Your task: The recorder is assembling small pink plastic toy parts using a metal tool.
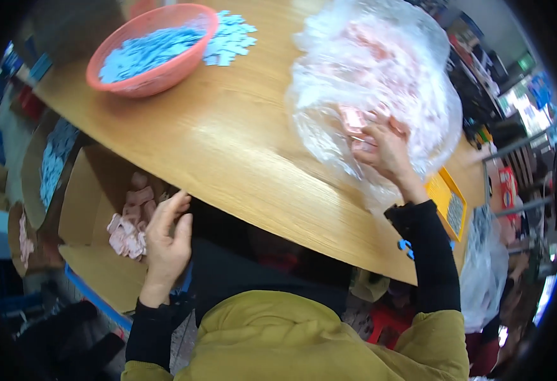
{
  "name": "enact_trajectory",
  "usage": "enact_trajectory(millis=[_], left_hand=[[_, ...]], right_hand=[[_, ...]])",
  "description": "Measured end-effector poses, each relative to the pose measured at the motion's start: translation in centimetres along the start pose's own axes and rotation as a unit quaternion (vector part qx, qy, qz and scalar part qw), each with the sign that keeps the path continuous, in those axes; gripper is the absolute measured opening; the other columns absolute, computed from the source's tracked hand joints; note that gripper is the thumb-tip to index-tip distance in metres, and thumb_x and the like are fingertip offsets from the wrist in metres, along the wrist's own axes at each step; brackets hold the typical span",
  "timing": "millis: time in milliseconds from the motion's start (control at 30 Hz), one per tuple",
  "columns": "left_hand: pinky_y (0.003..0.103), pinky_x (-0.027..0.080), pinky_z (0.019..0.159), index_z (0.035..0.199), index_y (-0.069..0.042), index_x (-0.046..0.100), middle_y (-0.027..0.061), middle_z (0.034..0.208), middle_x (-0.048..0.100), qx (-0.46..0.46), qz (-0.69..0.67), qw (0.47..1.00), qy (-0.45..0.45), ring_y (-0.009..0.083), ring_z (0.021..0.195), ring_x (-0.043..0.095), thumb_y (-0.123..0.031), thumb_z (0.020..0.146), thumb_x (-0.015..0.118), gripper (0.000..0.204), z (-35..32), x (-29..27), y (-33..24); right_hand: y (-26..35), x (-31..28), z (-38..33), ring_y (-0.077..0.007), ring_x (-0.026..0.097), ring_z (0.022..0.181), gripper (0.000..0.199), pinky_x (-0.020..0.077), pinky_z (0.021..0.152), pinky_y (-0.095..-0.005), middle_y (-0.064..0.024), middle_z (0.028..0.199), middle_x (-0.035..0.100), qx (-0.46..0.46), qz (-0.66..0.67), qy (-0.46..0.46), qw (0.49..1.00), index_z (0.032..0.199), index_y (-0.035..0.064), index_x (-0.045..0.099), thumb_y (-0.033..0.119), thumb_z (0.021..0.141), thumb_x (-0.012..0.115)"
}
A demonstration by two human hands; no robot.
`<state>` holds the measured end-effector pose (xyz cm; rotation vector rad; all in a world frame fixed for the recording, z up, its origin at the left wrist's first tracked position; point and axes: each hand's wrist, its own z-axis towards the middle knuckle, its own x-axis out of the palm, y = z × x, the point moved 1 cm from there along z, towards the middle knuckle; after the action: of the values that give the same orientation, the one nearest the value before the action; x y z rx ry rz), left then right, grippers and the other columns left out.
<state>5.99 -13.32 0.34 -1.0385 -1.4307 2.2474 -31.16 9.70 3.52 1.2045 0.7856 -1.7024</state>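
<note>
My right hand (389, 151) reaches into the mouth of a large clear plastic bag (319, 108) filled with pale pink pieces. Its fingers are closed on a small pink plastic piece (364, 145). Another pink rectangular piece (353, 119) lies just beyond the fingertips. My left hand (169, 238) is off the table's near edge, beside an open cardboard box (91, 200). Its fingers are stretched out and hold nothing. Inside that box lies a heap of pink pieces (128, 235), partly hidden by the hand.
On the wooden table (227, 146) stands a coral-red bowl (164, 82) of blue pieces, with more blue pieces (230, 39) beside it. A yellow tray (440, 190) of small grey parts sits right of my wrist. Further left, another container holds blue pieces (56, 159).
</note>
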Motion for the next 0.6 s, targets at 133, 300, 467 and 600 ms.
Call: enact_trajectory(millis=[133, 300, 467, 600], left_hand=[[0.033, 0.049, 0.083, 0.117, -0.001, 0.059, 0.0181, 0.104, 0.063, 0.161, -0.046, 0.980, 0.107, 0.0302, 0.095, 0.063, 0.002, 0.082, 0.059, 0.035, 2.0, 6.9, -5.6], [0.039, 0.049, 0.076, 0.114, -0.003, 0.059, 0.0150, 0.099, 0.062, 0.268, -0.028, 0.953, 0.137, 0.0334, 0.091, 0.060, -0.004, 0.081, 0.062, 0.033, 4.0, 13.9, -9.3], [0.039, 0.049, 0.076, 0.107, -0.003, 0.062, 0.0154, 0.099, 0.062, 0.356, 0.001, 0.923, 0.145, 0.0343, 0.091, 0.060, -0.002, 0.080, 0.060, 0.027, 7.7, 19.2, -12.0], [0.041, 0.049, 0.077, 0.102, -0.004, 0.063, 0.0145, 0.095, 0.062, 0.403, 0.063, 0.893, 0.191, 0.0340, 0.090, 0.060, -0.005, 0.080, 0.059, 0.022, 9.9, 23.5, -10.7]], right_hand=[[2.7, -2.0, -3.9, -0.0329, 0.063, 0.092, 0.036, 0.0504, 0.078, -0.0381, -0.0181, 0.104, 0.063, 0.170, 0.139, 0.034, 0.975, 0.103, 0.0049, 0.065, 0.026, 0.074, 0.068], [3.7, -1.9, -8.6, -0.0308, 0.064, 0.087, 0.032, 0.0518, 0.075, -0.0357, -0.0120, 0.103, 0.062, 0.115, 0.192, 0.006, 0.975, 0.101, 0.0034, 0.064, 0.020, 0.074, 0.071], [3.7, -2.6, -10.0, -0.0334, 0.060, 0.098, 0.050, 0.0504, 0.081, -0.0393, -0.0157, 0.111, 0.058, 0.184, 0.260, -0.020, 0.948, 0.117, 0.0082, 0.056, 0.025, 0.073, 0.074], [2.8, -0.9, -8.9, -0.0355, 0.058, 0.101, 0.063, 0.0491, 0.083, -0.0421, -0.0190, 0.113, 0.055, 0.207, 0.263, -0.021, 0.942, 0.124, 0.0103, 0.051, 0.031, 0.070, 0.076]])
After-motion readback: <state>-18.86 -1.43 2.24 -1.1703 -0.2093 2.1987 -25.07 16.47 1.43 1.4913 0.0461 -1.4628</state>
